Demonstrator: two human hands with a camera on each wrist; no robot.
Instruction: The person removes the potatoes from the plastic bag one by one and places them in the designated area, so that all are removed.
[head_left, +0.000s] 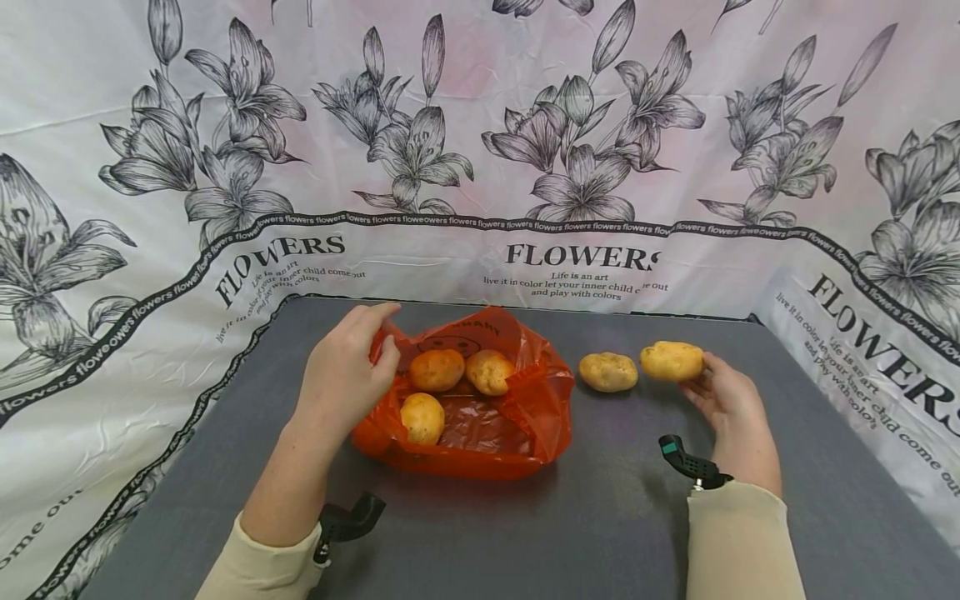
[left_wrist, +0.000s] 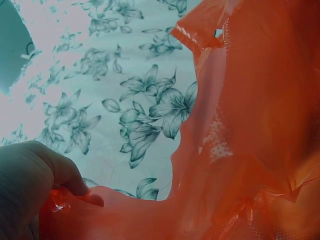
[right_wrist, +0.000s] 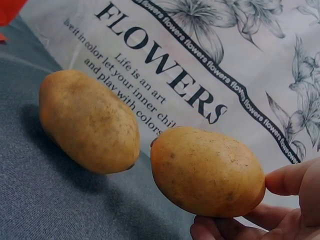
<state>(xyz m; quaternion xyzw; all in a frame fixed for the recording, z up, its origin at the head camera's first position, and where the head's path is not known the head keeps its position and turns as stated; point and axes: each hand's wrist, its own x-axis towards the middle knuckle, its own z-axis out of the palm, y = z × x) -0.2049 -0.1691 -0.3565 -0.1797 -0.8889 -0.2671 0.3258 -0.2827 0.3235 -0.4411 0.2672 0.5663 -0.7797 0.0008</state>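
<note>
An orange-red plastic bag [head_left: 547, 417] stands with its mouth spread wide, and three potatoes [head_left: 437, 370] lie inside. My left hand [head_left: 348, 358] pinches the bag's left rim between thumb and finger; the left wrist view shows the thin film [left_wrist: 125, 220] caught there. On the right, my right hand [head_left: 727, 396] holds a yellow potato [right_wrist: 207, 171] by its right end, thumb on one side and fingertips beneath. Just left of it, another potato [right_wrist: 90, 121] rests on the grey table, between the bag and the held one.
The grey tabletop [head_left: 510, 542] reaches back to a white sheet [head_left: 420, 267] printed with flowers and lettering, which hangs behind and along both sides. Small black wrist cameras [head_left: 693, 462] are worn on both forearms.
</note>
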